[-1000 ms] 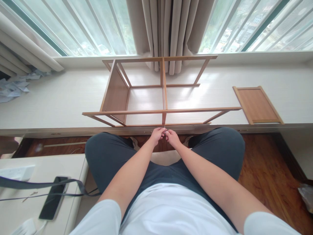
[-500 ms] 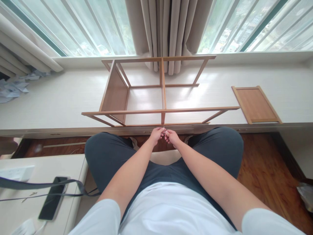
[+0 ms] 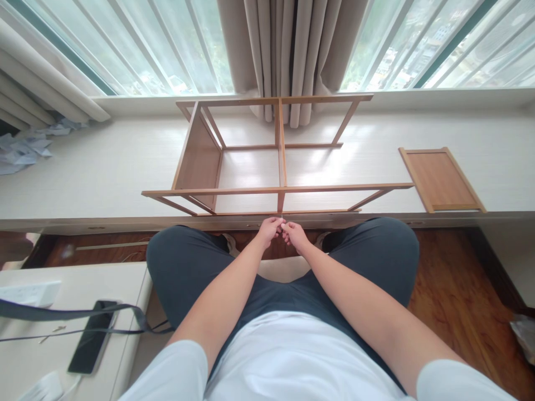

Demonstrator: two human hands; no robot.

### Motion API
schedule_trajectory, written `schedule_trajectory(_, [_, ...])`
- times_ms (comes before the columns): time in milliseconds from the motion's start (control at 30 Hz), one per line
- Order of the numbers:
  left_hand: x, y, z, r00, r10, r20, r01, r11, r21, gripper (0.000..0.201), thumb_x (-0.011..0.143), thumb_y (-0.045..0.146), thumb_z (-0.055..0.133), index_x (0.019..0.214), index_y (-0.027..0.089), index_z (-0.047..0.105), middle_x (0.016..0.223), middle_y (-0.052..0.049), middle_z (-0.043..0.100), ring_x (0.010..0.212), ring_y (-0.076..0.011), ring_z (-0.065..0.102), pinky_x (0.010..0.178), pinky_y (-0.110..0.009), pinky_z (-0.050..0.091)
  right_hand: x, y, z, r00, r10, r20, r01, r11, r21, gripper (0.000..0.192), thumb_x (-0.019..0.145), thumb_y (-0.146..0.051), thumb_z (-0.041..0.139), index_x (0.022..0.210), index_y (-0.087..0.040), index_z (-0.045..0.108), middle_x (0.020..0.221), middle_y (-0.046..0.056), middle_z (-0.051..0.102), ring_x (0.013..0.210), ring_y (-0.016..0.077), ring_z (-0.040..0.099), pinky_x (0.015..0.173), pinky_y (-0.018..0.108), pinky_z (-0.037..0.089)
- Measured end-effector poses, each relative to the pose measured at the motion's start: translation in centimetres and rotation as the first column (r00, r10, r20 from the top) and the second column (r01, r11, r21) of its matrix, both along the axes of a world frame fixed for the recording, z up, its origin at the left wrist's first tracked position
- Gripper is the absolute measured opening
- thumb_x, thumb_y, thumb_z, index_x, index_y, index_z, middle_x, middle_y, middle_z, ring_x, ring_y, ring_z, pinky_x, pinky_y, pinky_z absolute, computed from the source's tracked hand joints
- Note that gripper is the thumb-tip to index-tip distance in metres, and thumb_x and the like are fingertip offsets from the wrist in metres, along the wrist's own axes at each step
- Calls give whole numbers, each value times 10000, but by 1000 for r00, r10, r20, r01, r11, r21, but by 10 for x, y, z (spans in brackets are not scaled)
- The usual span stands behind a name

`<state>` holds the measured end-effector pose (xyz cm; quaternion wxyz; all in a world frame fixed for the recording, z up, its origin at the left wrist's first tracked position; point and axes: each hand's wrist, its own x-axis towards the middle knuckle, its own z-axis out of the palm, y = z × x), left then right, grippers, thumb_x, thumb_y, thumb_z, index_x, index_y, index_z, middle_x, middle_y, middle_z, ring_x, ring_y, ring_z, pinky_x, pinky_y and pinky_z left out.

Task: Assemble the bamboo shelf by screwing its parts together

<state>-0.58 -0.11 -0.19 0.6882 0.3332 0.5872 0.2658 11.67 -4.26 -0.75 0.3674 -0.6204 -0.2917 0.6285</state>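
My left hand (image 3: 271, 230) and my right hand (image 3: 293, 234) meet between my knees, fingertips pinched together. A tiny thin piece sticks up between the fingertips; it is too small to name, and which hand bears it I cannot tell. Just beyond them, on the white window ledge (image 3: 104, 167), lies a wooden shelf frame (image 3: 234, 191) on its side. One panel (image 3: 199, 147) stands fitted near its left end, and a bar crosses its middle. Neither hand appears to touch the frame.
A loose wooden panel (image 3: 443, 179) lies on the ledge at right. On the white table (image 3: 125, 284) at left are a phone (image 3: 92, 340), a dark strap (image 3: 54, 314) and small screw-like pieces (image 3: 50, 334). Curtains (image 3: 288, 61) hang behind the frame; crumpled paper (image 3: 25, 150) lies far left.
The view has shifted very slightly, so everything sits a little further right. Both hands stay together, with the fingers making only a small movement at the tiny piece.
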Motion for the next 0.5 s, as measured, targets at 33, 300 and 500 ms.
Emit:
schedule_trajectory(33, [0,0,0,1000,1,-2,-1,1000,0,266,771,411,730,848,157,718,674,-22,634,599,-95,529,531,-193,349,0,0,-1,1000,-1,6,1,1000,10,359,796,-489,666,654,-202,502,545,-30,552,427,75,446,371,184,323])
schedule_trajectory(300, [0,0,3,1000,5,-2,-5,1000,3,250,771,403,739,833,162,714,692,-19,630,605,-88,519,537,-188,347,1,0,-3,1000,-1,29,0,998,56,375,746,-520,670,632,-209,495,501,-45,503,419,77,412,382,196,310])
schedule_trajectory(500, [0,0,2,1000,5,-7,-5,1000,3,256,765,410,743,827,163,715,687,-18,627,596,-88,514,532,-190,337,1,1,-2,999,6,50,-10,997,82,361,742,-511,658,617,-215,494,482,-44,483,409,87,387,388,220,291])
